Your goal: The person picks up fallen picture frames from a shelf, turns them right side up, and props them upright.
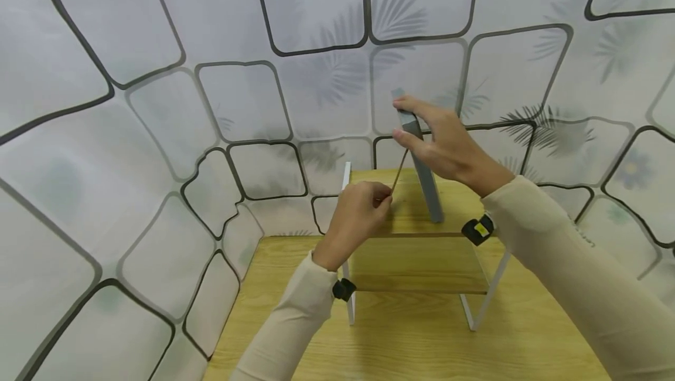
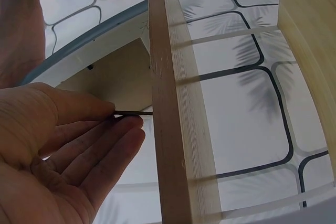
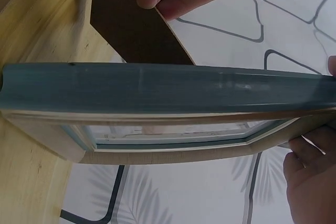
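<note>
A photo frame with a blue-grey edge (image 1: 428, 190) stands tilted on the upper board of a small wooden shelf (image 1: 464, 208). My right hand (image 1: 445, 143) grips its upper part, thumb on one side and fingers on the other. Behind the frame, a thin brown back stand (image 3: 136, 27) is swung out from it. My left hand (image 1: 361, 208) pinches the free end of that stand between thumb and fingers, just above the board. In the left wrist view the stand (image 2: 134, 113) shows edge-on. The right wrist view catches the frame's pale front rim (image 3: 168, 157) around its pane.
The shelf has a lower board (image 1: 416, 264) and white metal legs (image 1: 482, 305), and it stands on a wood-grain table (image 1: 285, 310). Patterned wall covering (image 1: 327, 99) rises behind and at the left. Both wrists wear dark straps.
</note>
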`<state>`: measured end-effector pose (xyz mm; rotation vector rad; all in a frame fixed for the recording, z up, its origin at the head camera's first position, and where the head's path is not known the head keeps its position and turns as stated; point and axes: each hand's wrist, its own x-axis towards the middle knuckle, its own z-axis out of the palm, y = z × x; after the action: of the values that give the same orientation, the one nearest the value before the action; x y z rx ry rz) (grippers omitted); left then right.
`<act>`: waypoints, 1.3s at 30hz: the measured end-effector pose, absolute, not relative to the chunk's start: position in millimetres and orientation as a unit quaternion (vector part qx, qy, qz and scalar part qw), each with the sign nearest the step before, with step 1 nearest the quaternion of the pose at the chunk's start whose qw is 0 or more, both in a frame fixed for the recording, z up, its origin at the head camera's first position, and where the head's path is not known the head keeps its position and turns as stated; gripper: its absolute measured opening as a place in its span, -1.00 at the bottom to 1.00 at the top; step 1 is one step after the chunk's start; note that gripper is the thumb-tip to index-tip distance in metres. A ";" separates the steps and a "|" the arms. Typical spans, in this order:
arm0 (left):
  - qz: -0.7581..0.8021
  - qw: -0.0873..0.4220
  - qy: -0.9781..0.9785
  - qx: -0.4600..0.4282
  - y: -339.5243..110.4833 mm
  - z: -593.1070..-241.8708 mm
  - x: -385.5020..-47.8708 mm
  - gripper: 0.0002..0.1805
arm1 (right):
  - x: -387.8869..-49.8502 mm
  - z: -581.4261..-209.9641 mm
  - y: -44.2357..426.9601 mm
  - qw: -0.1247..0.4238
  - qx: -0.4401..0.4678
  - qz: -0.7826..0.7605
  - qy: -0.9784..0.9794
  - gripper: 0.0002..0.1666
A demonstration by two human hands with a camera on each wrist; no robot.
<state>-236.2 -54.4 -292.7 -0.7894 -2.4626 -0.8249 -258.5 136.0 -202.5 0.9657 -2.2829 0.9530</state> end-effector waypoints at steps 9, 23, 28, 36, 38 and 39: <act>-0.295 0.205 -0.891 -0.277 -59.5 -294.3 -237.4 -0.84 | -259.3 -204.7 130.7 0.226 0.353 0.342 -0.841 -0.36; -0.300 0.195 -0.894 -0.270 -61.9 -294.7 -237.9 -0.84 | -261.9 -206.4 125.4 0.222 0.358 0.326 -0.846 -0.34; -0.299 0.192 -0.896 -0.265 -63.5 -294.2 -236.9 -0.83 | -262.6 -206.9 124.6 0.225 0.367 0.323 -0.843 -0.32; -0.302 0.222 -0.894 -0.245 -69.4 -288.3 -225.4 -0.73 | -264.0 -199.9 129.0 0.217 0.376 0.348 -0.831 -0.33; -0.311 0.235 -0.887 -0.248 -68.7 -285.2 -221.3 -0.72 | -266.7 -194.2 133.0 0.214 0.374 0.376 -0.820 -0.37; -0.317 0.240 -0.883 -0.250 -67.8 -283.6 -219.0 -0.71 | -269.0 -191.1 135.5 0.211 0.373 0.390 -0.815 -0.39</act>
<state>-219.0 -67.8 -283.6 -0.6855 -2.4168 -0.8672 -269.0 135.5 -191.1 1.0361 -2.2642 1.0837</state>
